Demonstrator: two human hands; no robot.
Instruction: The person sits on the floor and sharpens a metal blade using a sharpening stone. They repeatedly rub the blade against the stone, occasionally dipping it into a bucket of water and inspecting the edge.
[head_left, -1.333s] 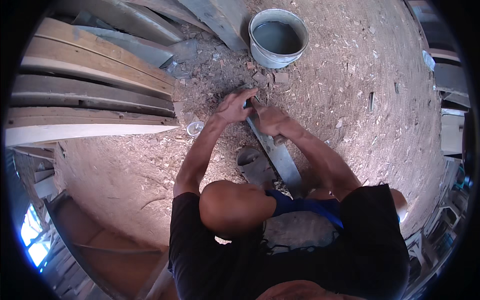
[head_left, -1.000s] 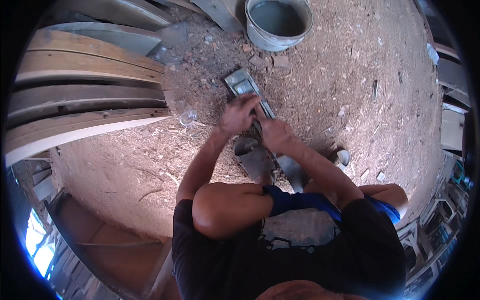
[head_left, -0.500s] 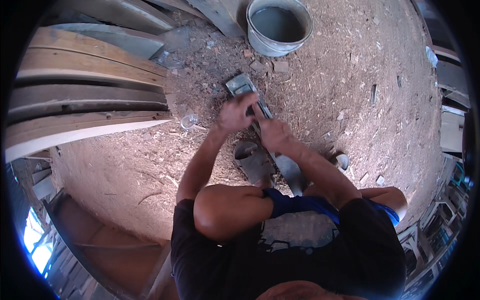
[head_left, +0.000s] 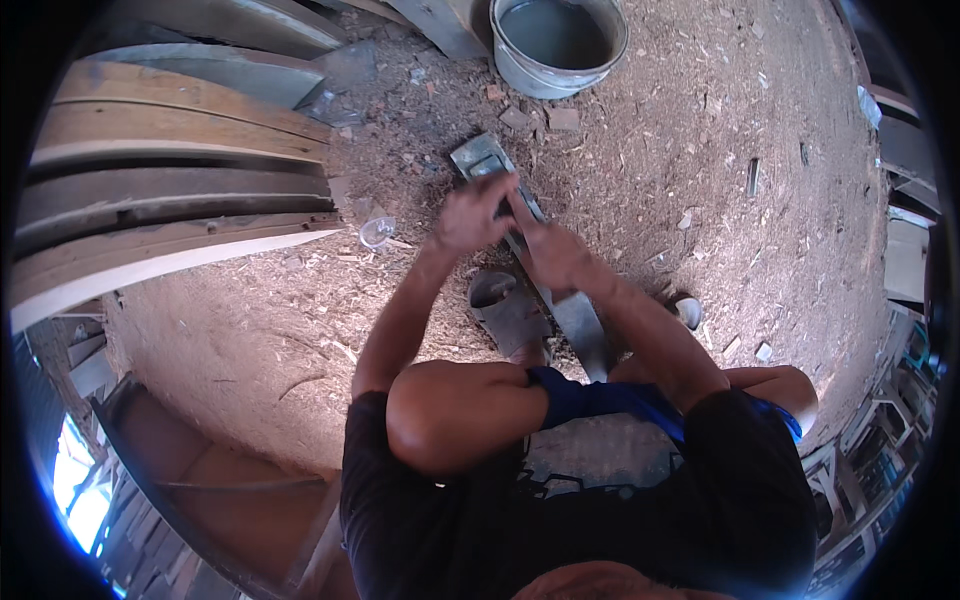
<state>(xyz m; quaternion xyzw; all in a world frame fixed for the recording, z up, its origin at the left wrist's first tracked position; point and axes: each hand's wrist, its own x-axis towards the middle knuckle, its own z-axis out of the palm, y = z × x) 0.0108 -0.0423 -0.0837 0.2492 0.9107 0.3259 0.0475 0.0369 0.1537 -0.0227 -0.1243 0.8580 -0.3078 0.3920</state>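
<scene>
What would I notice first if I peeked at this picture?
Probably the two hands, left hand and right hand, gripping a long grey metal tool in the middle, over ground covered in wood chips. Next, the round grey bucket at the top and the stacked planks on the left.

left hand (head_left: pixel 470 212) curled, gripping; right hand (head_left: pixel 553 255) clenched beside it

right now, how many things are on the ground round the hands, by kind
long grey metal blade under both hands: 1
round grey metal bucket: 1
grey sandal: 1
small clear plastic cup: 1
stacked wooden planks: 1 pile
total: 5
</scene>
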